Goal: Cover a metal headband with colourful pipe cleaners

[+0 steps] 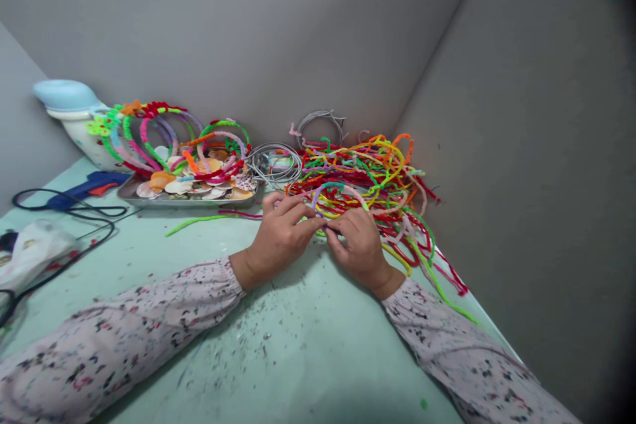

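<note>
My left hand (281,235) and my right hand (358,246) meet at the near edge of a big heap of coloured pipe cleaners (370,175). Both hands have their fingers pinched together on a thin arched piece wrapped in purple, teal and pink fuzz (330,189), which curves up just above the fingertips. The fingertips almost touch each other. Both sleeves are pale with dark speckles.
A metal tray (149,199) with shells and finished fuzzy headbands (163,136) stands at the back left. Bare wire hoops (274,162) lie beside it. A blue glue gun (92,184) with black cable, a white-blue jug (74,112), and loose green and pink pipe cleaners (199,220) lie on the green table.
</note>
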`<state>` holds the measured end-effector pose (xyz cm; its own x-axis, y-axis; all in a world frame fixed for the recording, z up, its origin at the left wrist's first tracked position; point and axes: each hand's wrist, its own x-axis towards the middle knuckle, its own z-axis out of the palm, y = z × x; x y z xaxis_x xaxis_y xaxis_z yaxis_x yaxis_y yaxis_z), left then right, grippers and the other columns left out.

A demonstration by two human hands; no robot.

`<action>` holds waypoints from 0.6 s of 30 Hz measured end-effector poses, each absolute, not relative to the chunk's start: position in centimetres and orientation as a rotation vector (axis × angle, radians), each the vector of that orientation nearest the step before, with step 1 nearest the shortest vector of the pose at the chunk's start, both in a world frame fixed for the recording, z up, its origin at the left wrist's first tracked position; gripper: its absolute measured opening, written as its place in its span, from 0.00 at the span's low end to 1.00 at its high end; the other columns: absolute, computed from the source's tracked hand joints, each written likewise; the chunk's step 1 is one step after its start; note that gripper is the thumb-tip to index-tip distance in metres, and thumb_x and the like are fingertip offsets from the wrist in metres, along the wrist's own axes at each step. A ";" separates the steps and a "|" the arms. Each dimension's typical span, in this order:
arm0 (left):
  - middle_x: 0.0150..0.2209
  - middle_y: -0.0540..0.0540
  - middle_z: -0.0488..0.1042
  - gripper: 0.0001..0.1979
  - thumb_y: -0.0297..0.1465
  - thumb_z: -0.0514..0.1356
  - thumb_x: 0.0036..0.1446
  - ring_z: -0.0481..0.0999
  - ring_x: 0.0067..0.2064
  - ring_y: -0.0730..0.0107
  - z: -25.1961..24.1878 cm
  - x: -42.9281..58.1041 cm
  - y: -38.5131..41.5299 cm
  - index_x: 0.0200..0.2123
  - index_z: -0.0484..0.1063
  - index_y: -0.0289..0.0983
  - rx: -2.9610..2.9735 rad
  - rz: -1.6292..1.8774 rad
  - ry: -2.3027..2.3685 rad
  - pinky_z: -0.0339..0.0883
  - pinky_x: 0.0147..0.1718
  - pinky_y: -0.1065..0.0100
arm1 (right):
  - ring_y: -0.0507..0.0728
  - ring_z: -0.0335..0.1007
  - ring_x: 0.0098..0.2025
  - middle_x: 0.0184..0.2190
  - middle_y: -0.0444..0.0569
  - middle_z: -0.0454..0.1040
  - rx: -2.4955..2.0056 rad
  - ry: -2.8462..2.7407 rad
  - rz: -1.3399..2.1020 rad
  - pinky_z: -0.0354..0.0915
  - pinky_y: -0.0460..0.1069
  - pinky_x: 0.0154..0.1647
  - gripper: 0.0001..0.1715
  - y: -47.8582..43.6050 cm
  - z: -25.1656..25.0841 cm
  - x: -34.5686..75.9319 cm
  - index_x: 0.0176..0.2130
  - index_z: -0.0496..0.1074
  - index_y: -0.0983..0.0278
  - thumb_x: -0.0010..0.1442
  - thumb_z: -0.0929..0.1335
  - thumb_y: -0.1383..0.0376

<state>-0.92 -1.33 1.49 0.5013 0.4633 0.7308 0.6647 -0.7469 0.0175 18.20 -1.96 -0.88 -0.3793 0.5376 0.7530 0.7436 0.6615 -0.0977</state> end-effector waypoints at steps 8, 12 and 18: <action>0.36 0.50 0.78 0.10 0.27 0.58 0.58 0.71 0.42 0.64 1.6 -1.1 -1.3 0.41 0.75 0.46 -2.479 -1.075 -0.923 0.50 0.48 0.55 | 0.57 0.60 0.35 0.28 0.49 0.70 -0.995 -2.076 -0.340 0.57 0.54 0.38 0.04 -2.1 -0.9 18.2 0.34 0.69 0.63 0.60 0.65 0.66; 0.36 0.50 0.78 0.10 0.27 0.57 0.59 0.71 0.42 0.65 1.7 -1.1 -1.3 0.41 0.75 0.45 -2.474 -1.059 -0.910 0.51 0.47 0.55 | 0.58 0.59 0.35 0.27 0.49 0.69 -1.010 -2.081 -0.390 0.56 0.54 0.37 0.05 -2.1 -0.8 18.1 0.33 0.69 0.63 0.61 0.64 0.66; 0.36 0.48 0.77 0.09 0.27 0.55 0.61 0.70 0.41 0.64 1.6 -0.9 -1.4 0.39 0.74 0.42 -2.473 -1.013 -0.935 0.51 0.47 0.55 | 0.58 0.59 0.35 0.27 0.49 0.69 -1.005 -2.103 -0.457 0.54 0.54 0.37 0.06 -2.2 -0.6 18.1 0.32 0.70 0.64 0.61 0.64 0.65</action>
<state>-0.86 -1.41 1.62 0.5375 0.4537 0.7108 0.6721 -0.7396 -0.0361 18.09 -2.23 -0.57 -0.4123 0.5110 0.7543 0.7777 0.6286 -0.0007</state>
